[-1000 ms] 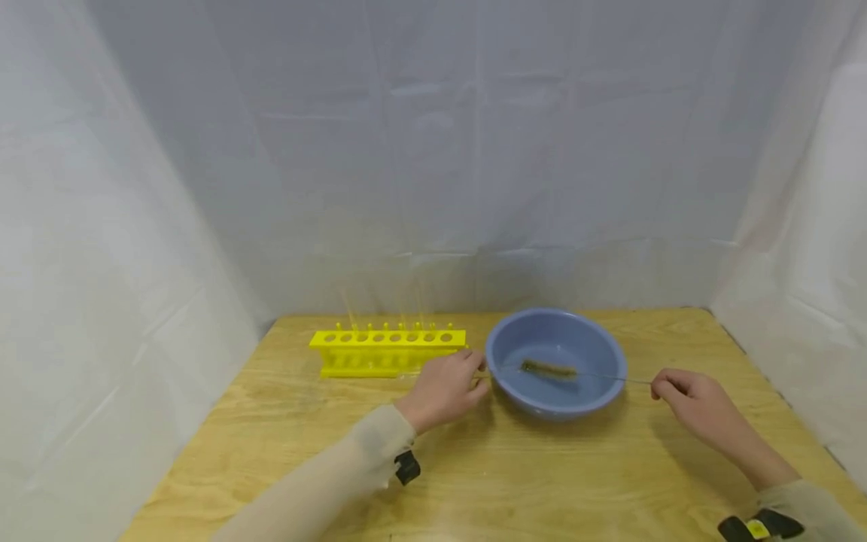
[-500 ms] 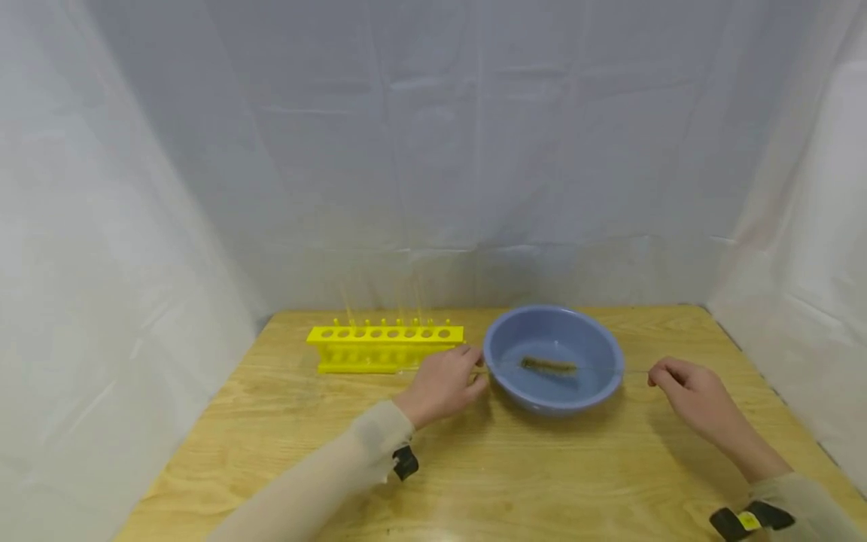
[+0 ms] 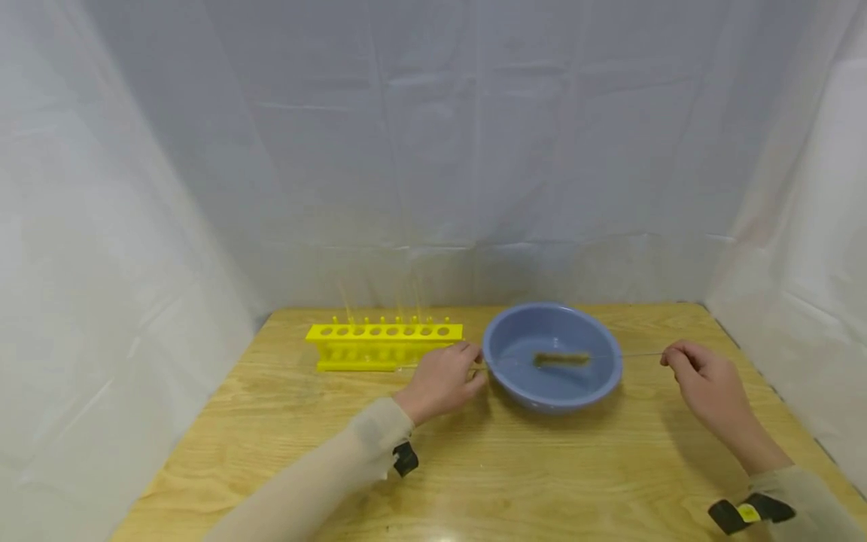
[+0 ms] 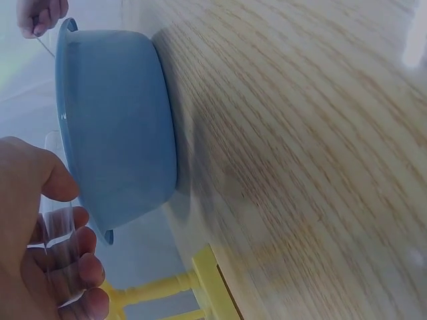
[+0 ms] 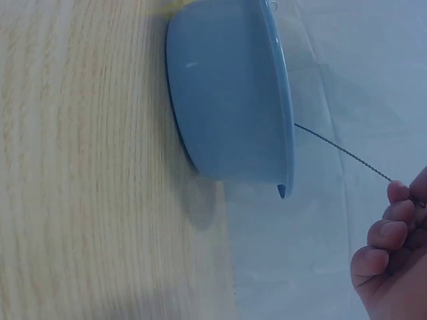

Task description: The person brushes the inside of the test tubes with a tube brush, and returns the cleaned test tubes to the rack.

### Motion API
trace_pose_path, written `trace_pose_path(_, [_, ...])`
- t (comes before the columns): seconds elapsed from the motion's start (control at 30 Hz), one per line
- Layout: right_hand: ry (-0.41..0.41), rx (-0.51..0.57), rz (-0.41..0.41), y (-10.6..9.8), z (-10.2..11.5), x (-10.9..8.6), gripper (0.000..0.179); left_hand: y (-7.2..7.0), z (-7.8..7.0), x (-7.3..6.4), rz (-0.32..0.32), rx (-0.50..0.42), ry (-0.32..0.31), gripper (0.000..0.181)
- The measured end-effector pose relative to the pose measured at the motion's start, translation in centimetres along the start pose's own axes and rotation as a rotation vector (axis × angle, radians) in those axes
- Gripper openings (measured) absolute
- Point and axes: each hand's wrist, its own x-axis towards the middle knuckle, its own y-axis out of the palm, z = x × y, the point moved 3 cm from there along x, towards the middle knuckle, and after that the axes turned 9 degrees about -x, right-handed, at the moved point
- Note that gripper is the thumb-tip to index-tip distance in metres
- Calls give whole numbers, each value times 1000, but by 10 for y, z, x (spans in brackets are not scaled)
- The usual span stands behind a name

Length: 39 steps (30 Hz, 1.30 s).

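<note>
My left hand [image 3: 442, 382] curls its fingers round a clear glass test tube [image 4: 61, 257], just left of the blue basin [image 3: 552, 395]. The tube's mouth end points over the basin rim. Between finger and thumb, my right hand [image 3: 704, 388] pinches the twisted wire handle of a test tube brush [image 5: 343, 152] on the basin's right. The brush's brown bristle head [image 3: 562, 359] hangs over the inside of the basin, lined up with the tube. In the head view the tube's glass is faint and partly hidden by my left hand.
A yellow test tube rack [image 3: 386, 342] stands left of the basin, with several thin clear tubes [image 3: 348, 305] in it. All this is on a wooden table [image 3: 528, 474] enclosed by white sheeting [image 3: 433, 150] at the back and sides.
My right hand has shifted right and slightly up, drawing the brush head a little to the right over the basin. My left hand has stayed nearly still with the test tube.
</note>
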Motion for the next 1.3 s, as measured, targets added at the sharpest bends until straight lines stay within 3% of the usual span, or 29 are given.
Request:
trace_pose_path(0.4, [-34,62,-112,-7,2,0,28,0,-4,4,19,-4,14,24])
trace_pose_path(0.87, [31,133,-63,-9,-3,3,29,-2,-3,7,-10,-10,22,21])
trace_pose_path(1.3, [71,317,-22,-15,-8,4,28,-4,-5,10,-46,3,32,11])
